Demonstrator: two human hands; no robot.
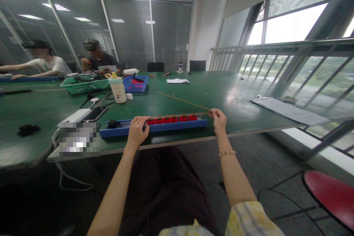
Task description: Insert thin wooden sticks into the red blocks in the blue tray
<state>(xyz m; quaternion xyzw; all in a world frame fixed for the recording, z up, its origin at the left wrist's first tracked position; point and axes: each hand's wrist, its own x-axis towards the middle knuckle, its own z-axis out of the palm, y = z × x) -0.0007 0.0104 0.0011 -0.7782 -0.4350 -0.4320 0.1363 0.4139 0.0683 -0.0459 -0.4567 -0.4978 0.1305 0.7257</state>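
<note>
- Right hand [218, 120]: the finger and thumb pinch one end of a thin rod [179, 115].
- Left hand [137, 131]: the fingers [140, 121] are pressed together and curl over the edge of a long blue tray [166, 127].
- Red blocks [173, 120] sit in the tray, just right of the left fingers, under the rod.
- A phone [95, 113] lies on the green table [221, 107], left of the left fingers.
- A loose thin stick [184, 100] lies past the right fingers.
- A bottle [118, 89] and a blue basket [135, 84] stand farther off, past the left fingers.

View: head-worn camera, looking out from the person's own head
Facing: forward and down across the green surface [193, 96]
Nearness: close above the left hand [137, 131] and right hand [218, 121]
</note>
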